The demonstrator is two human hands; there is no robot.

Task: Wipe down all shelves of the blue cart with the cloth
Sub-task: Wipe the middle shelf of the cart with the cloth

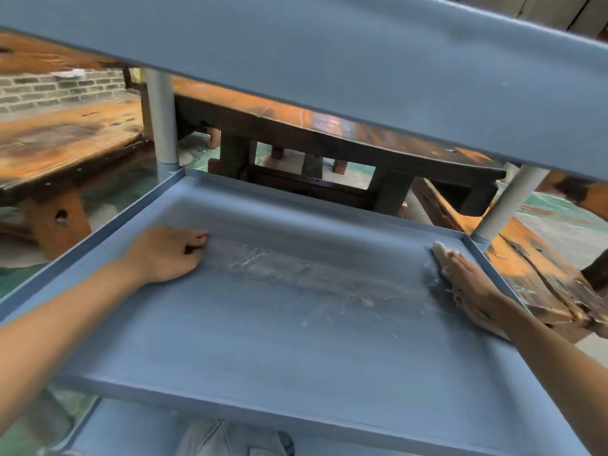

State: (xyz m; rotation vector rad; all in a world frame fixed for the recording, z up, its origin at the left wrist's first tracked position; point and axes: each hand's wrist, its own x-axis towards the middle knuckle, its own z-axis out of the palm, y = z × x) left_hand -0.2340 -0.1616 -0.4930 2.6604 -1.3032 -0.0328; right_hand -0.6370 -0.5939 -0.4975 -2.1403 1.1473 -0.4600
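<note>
The blue cart's middle shelf (263,340) fills the view, with a pale dusty smear across its centre. My right hand (473,281) lies flat with straight fingers on a beige cloth (442,255), pressing it onto the shelf beside the right rim near the far right corner. My left hand (167,253) rests on the shelf at the left, fingers curled under, holding nothing that I can see. The top shelf (362,60) hangs overhead. The bottom shelf (131,429) shows below the front edge.
Grey cart posts stand at the far left corner (163,126) and far right corner (506,205). Dark wooden tables and benches (329,139) crowd behind and beside the cart. A green floor (19,274) shows at the left.
</note>
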